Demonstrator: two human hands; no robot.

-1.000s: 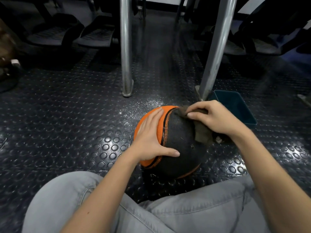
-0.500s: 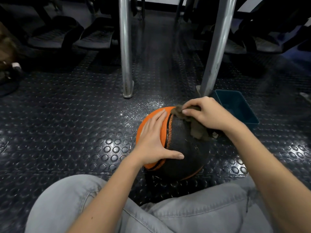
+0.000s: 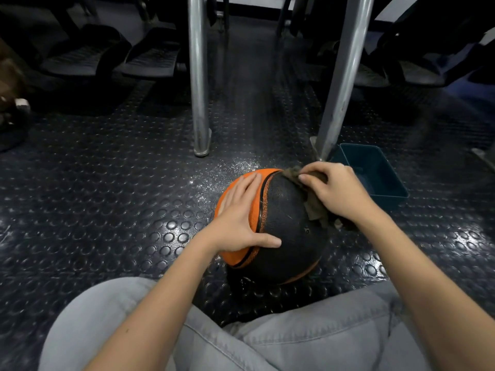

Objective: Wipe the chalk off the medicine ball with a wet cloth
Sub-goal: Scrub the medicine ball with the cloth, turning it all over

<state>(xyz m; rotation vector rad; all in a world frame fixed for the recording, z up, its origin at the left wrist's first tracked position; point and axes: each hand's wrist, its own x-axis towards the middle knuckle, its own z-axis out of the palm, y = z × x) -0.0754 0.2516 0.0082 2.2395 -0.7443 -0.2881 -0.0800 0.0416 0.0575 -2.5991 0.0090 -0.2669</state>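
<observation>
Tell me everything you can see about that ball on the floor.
The medicine ball is round, with a black pebbled panel facing up and orange panels at its left side and lower edge. A small hole, perhaps a valve, shows on the black. It sits on the studded floor before the person's knees. The left hand rests flat on its orange side, thumb on the black; the right hand presses a brownish cloth against its upper right.
</observation>
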